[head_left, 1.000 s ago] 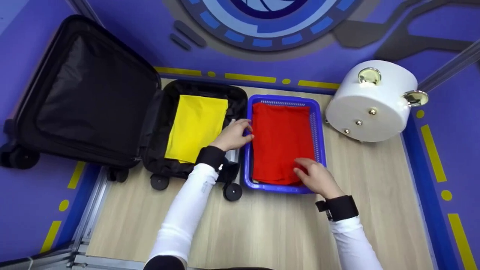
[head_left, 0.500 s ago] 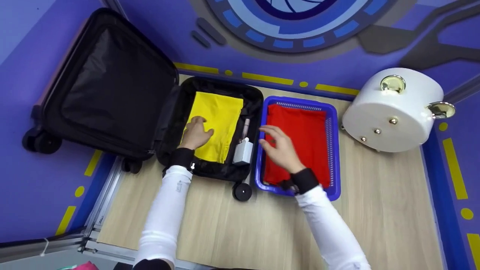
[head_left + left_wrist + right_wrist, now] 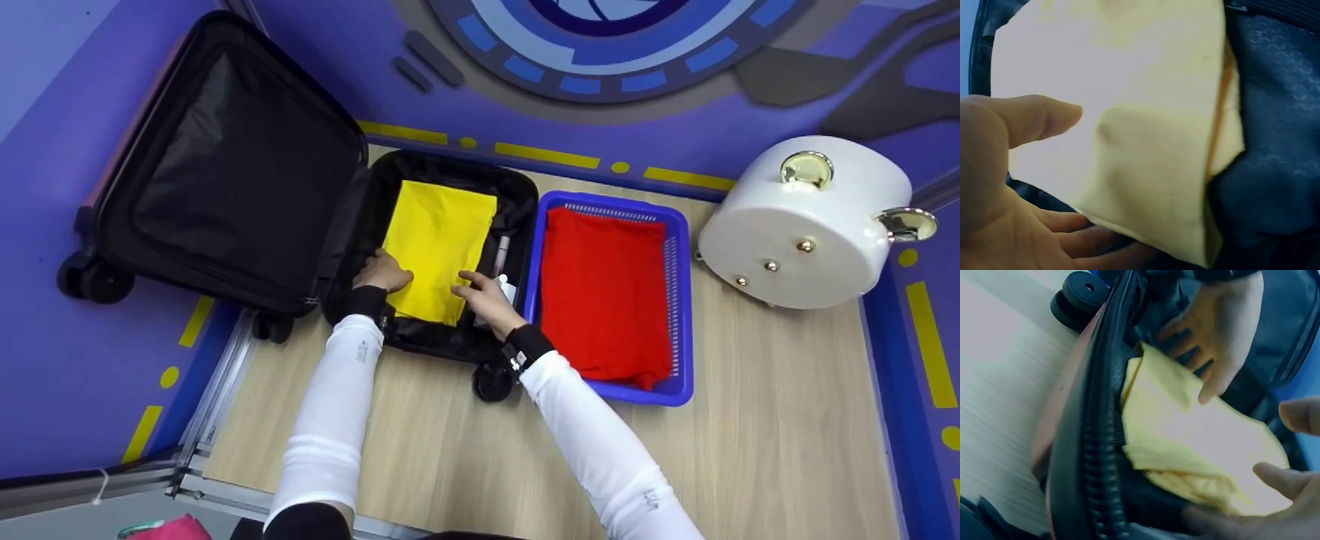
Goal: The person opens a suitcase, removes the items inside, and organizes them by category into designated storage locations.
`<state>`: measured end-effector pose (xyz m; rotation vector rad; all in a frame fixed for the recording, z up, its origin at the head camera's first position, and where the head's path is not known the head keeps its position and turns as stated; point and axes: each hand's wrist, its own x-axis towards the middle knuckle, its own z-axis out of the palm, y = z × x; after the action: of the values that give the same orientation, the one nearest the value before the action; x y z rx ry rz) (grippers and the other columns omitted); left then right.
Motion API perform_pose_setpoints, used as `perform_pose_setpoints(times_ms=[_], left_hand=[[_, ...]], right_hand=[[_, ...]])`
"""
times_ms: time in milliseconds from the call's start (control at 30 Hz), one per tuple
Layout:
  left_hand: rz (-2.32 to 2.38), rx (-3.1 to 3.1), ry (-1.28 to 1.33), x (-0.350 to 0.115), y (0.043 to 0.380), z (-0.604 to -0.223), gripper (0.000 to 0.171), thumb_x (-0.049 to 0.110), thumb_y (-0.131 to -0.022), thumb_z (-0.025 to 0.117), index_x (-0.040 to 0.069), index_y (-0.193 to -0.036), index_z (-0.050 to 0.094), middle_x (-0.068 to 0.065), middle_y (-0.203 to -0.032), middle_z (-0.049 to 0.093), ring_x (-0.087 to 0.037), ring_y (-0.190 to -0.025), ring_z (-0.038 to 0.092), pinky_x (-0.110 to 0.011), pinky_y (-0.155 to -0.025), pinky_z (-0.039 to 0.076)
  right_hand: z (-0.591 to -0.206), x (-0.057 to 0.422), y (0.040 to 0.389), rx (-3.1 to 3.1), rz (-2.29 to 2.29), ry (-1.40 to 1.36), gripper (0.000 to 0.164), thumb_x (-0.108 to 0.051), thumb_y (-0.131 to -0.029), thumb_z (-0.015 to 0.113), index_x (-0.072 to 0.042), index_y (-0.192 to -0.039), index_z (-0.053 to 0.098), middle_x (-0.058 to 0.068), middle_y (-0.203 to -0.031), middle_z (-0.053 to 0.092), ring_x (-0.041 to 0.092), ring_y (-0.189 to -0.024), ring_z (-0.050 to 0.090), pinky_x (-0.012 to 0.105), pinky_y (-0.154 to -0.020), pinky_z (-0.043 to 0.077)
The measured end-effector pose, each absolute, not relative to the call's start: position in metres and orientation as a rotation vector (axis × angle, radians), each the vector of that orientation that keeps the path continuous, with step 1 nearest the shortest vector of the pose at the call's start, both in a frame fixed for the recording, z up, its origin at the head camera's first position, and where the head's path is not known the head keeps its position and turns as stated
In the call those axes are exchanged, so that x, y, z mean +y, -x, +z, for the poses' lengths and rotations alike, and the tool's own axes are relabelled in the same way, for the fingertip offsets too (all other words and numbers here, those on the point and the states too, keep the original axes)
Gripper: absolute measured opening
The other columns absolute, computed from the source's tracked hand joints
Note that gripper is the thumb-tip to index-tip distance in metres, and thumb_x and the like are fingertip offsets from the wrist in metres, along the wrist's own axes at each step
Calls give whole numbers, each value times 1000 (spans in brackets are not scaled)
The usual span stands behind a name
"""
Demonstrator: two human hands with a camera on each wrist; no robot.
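Observation:
A folded yellow cloth (image 3: 439,240) lies in the base of an open black suitcase (image 3: 427,341). My left hand (image 3: 381,272) is at the cloth's left edge. In the left wrist view its thumb (image 3: 1044,115) extends over the cloth while the fingers (image 3: 1086,239) reach along the edge, their tips hidden. From the other side my right hand (image 3: 487,301) reaches over the cloth's right edge, fingers loosely bent and spread. Partly behind the right hand stands a small white container (image 3: 508,288), with a slim pinkish tube (image 3: 501,255) beyond it.
The suitcase lid (image 3: 247,187) leans upright at the left. Right of the suitcase, a blue plastic basket (image 3: 682,300) holds a folded red cloth (image 3: 604,292). A white drum-shaped object (image 3: 810,225) with gold handles sits at the back right. Purple walls enclose the wooden tabletop (image 3: 787,420).
My left hand has moved left from between suitcase and basket to the yellow cloth's left edge. My right hand has left the red cloth and crossed to the yellow cloth's right edge.

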<state>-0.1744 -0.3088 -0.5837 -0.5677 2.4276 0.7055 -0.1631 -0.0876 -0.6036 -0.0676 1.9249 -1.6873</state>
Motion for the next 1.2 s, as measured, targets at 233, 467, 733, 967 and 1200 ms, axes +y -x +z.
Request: perform_pose_setpoints(times_ms=[233, 467, 733, 967, 1200], left_hand=[[688, 2442, 572, -314, 172, -593, 63, 26, -94, 59, -10, -144, 45, -29, -138, 56, -43, -120, 57, -51, -101, 47], [664, 2440, 562, -323, 184, -615, 32, 17, -86, 63, -3, -111, 64, -21, -111, 65, -36, -91, 58, -42, -75, 48], [731, 2499, 511, -299, 179, -565, 27, 15, -88, 56, 1, -110, 63, -15, -101, 63, -30, -83, 59, -38, -72, 48], [863, 2520, 515, -285, 185, -539, 37, 14, -93, 55, 3, -128, 55, -11, -96, 61, -23, -67, 61, -31, -56, 50], [1054, 2642, 399, -273, 184, -514, 57, 15, -89, 57, -2, -142, 47, -17, -110, 64, -30, -88, 64, -39, -74, 52]], right_hand=[[-609, -84, 172, 1702, -1748, 13, 60, -16, -104, 56, 7, -156, 37, 26, -160, 40, 36, -146, 43, 49, -118, 37], [-605, -90, 173, 1726, -1654, 96, 65, -16, -102, 59, 2, -159, 35, 25, -164, 34, 36, -150, 36, 47, -123, 28], [-607, -98, 171, 1740, -1553, 61, 66, -23, -101, 61, 0, -158, 39, 16, -165, 36, 33, -154, 29, 53, -126, 16], [-595, -91, 172, 1606, -1727, -60, 69, -22, -100, 62, 1, -159, 36, 17, -166, 33, 34, -152, 33, 56, -121, 28], [-576, -85, 175, 1750, -1980, -190, 59, -8, -93, 70, 2, -149, 52, 20, -141, 58, 27, -110, 65, 33, -86, 59]])
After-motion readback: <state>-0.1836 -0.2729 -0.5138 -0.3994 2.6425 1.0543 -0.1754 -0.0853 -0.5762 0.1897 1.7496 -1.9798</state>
